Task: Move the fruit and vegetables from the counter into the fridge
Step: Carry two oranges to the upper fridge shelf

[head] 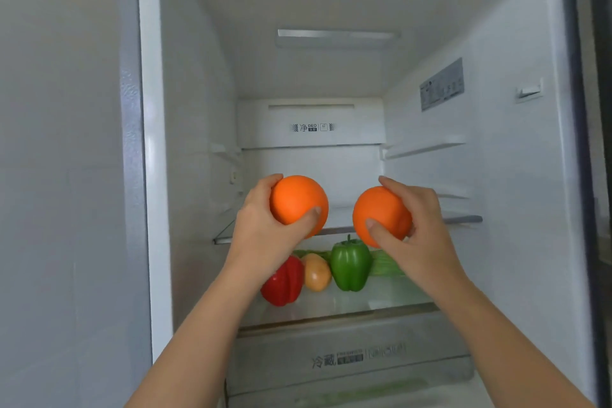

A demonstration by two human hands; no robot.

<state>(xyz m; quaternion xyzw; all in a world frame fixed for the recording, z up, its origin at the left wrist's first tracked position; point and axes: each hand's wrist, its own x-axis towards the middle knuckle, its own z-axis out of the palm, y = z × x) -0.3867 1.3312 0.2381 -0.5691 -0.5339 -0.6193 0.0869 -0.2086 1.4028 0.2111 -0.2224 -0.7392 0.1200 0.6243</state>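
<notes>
Reaching into the open fridge (198,109), a person holds two oranges just in front of the glass shelf (463,219). The left hand (265,225) has its fingers curled round one orange (294,199). The right hand (417,225) grips the other orange (377,212) the same way. The oranges are near each other, not touching. On the lower shelf (381,301) sit a red pepper (283,281) and a green pepper (351,265).

Bare left hand (261,232) and right hand (422,225); forearms (198,325) bare; nails (317,211) short.
</notes>
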